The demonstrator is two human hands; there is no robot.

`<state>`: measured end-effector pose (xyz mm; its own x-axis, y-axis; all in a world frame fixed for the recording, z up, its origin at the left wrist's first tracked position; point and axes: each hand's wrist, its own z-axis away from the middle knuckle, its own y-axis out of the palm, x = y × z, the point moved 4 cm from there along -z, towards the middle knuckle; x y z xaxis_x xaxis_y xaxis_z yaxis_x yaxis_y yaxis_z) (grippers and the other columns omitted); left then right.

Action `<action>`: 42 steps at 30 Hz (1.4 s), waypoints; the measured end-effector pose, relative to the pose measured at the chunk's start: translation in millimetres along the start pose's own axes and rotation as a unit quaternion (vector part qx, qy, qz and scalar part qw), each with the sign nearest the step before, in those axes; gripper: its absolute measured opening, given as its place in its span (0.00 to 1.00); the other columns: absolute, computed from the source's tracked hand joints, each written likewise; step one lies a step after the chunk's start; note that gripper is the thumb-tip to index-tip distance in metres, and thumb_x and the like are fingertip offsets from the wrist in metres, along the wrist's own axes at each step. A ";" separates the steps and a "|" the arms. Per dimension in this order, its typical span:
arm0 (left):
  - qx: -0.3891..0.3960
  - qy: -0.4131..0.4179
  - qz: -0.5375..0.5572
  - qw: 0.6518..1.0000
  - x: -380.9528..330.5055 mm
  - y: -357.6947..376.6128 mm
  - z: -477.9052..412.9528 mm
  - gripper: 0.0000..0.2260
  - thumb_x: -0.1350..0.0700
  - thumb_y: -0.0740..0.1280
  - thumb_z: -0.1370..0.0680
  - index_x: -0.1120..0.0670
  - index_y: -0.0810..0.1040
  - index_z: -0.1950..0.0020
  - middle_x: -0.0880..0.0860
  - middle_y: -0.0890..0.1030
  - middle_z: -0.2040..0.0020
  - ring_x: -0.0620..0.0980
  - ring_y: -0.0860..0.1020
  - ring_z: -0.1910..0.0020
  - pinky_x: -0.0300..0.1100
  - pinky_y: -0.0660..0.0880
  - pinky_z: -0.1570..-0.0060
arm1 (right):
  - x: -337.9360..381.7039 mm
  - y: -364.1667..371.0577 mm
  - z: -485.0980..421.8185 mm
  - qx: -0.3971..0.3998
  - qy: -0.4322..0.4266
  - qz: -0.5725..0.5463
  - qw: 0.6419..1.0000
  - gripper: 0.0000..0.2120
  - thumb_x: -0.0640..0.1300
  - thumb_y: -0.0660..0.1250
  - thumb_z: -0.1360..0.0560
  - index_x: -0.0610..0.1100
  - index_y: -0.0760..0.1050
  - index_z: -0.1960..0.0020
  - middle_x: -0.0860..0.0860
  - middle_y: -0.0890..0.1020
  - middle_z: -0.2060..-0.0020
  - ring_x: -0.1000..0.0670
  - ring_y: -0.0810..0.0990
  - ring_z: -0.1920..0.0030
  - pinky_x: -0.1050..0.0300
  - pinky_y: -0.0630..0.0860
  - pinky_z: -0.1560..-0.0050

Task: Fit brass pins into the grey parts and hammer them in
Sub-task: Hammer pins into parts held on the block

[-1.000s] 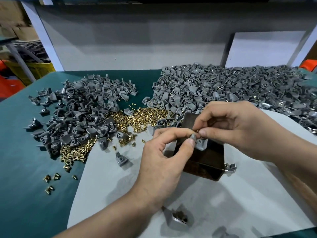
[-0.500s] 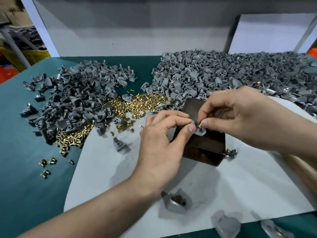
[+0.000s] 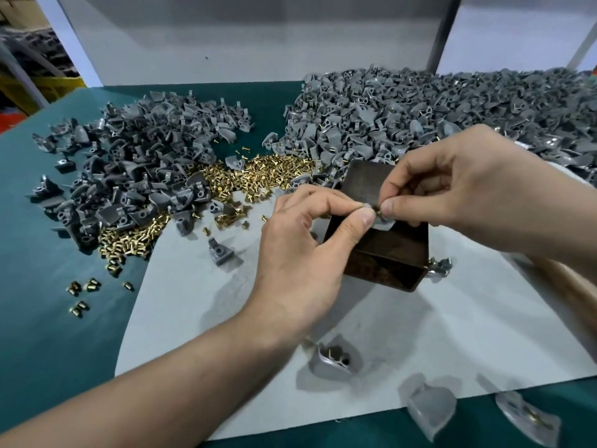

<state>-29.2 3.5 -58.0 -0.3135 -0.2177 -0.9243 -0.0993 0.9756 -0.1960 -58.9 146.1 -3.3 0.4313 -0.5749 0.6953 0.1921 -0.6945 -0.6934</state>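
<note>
My left hand (image 3: 303,250) pinches a small grey part (image 3: 382,224) between thumb and forefinger, just above a dark metal block (image 3: 386,250). Thumb and forefinger of my right hand (image 3: 452,185) pinch a brass pin (image 3: 376,209) against that part. A spread of loose brass pins (image 3: 258,173) lies behind my left hand, with more at the left (image 3: 129,240). Heaps of grey parts sit at the back left (image 3: 129,163) and back right (image 3: 420,114).
A pale grey mat (image 3: 420,334) covers the green table (image 3: 48,334) under the block. Single grey parts lie near the mat's front edge (image 3: 336,357), (image 3: 429,409), (image 3: 523,415) and by the pins (image 3: 221,253). A brown wooden handle (image 3: 568,282) shows under my right forearm.
Both hands have stayed together over the block, working the pin and the part. The view has tipped down a little, so the near parts have come into sight.
</note>
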 end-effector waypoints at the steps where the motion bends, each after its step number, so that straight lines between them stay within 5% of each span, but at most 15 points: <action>1: 0.002 -0.001 0.002 1.000 0.2 0.3 0.6 0.04 0.56 0.73 0.28 0.49 0.82 0.62 0.43 0.80 0.58 0.45 0.77 0.48 0.41 0.71 0.42 | 0.7 0.1 0.6 0.002 -0.003 0.004 1.000 0.05 0.48 0.69 0.38 0.47 0.81 0.66 0.48 0.83 0.70 0.45 0.80 0.67 0.52 0.76 0.62; 6: 0.014 0.014 0.014 1.000 -1.2 0.4 0.4 0.05 0.58 0.72 0.27 0.50 0.81 0.62 0.46 0.80 0.58 0.44 0.77 0.52 0.33 0.71 0.48 | -0.3 -0.6 -0.1 0.036 -0.016 0.032 0.999 0.05 0.49 0.69 0.36 0.48 0.81 0.64 0.49 0.83 0.69 0.49 0.81 0.67 0.52 0.78 0.60; 10: 0.015 0.018 0.010 1.000 -1.4 0.7 0.0 0.06 0.59 0.72 0.27 0.49 0.81 0.62 0.45 0.80 0.58 0.43 0.77 0.53 0.33 0.71 0.47 | -5.3 -2.8 -1.6 0.056 0.011 -0.024 0.998 0.01 0.43 0.73 0.35 0.47 0.83 0.64 0.48 0.82 0.72 0.53 0.79 0.72 0.63 0.78 0.67; 13: 0.016 0.012 0.014 1.000 -0.8 0.8 0.0 0.05 0.59 0.72 0.27 0.50 0.81 0.61 0.46 0.80 0.58 0.42 0.78 0.53 0.32 0.71 0.48 | -6.1 -3.4 -2.0 0.067 0.022 -0.065 0.995 0.06 0.47 0.72 0.38 0.46 0.83 0.63 0.48 0.81 0.74 0.56 0.76 0.75 0.69 0.74 0.70; 19: 0.021 0.009 0.016 1.000 -0.6 0.9 0.7 0.03 0.58 0.72 0.27 0.51 0.82 0.61 0.46 0.81 0.57 0.44 0.78 0.51 0.37 0.74 0.46 | -10.6 -1.5 -2.8 0.066 0.050 -0.081 0.993 0.01 0.43 0.72 0.33 0.47 0.83 0.64 0.47 0.75 0.79 0.57 0.69 0.78 0.69 0.66 0.76; 29: 0.022 0.006 0.018 1.000 -0.7 0.9 -0.2 0.04 0.58 0.72 0.27 0.51 0.82 0.61 0.46 0.80 0.58 0.44 0.78 0.52 0.39 0.73 0.44 | -12.2 1.7 -1.4 0.053 0.016 -0.075 0.996 0.05 0.43 0.70 0.38 0.41 0.80 0.65 0.47 0.77 0.79 0.57 0.71 0.79 0.69 0.67 0.77; 37: 0.023 0.008 0.017 1.000 -0.5 1.4 -0.4 0.04 0.58 0.72 0.27 0.51 0.81 0.61 0.45 0.80 0.58 0.45 0.77 0.51 0.36 0.72 0.46 | -7.4 0.4 -1.1 0.023 -0.045 0.028 0.998 0.01 0.45 0.68 0.38 0.47 0.78 0.68 0.45 0.78 0.74 0.55 0.72 0.74 0.61 0.71 0.72; 42: 0.027 0.007 0.009 1.000 -1.1 0.9 -0.8 0.04 0.57 0.72 0.27 0.50 0.81 0.61 0.45 0.80 0.58 0.45 0.77 0.50 0.35 0.72 0.45 | -2.5 0.0 -1.2 0.024 -0.102 0.095 0.990 0.01 0.45 0.67 0.36 0.49 0.77 0.66 0.49 0.77 0.73 0.55 0.73 0.73 0.70 0.70 0.71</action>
<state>-29.7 4.5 -56.9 -0.3274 -0.2005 -0.9234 -0.0424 0.9794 -0.1976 -61.1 147.1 -4.8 0.6310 -0.5905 0.5031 0.1308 -0.5583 -0.8193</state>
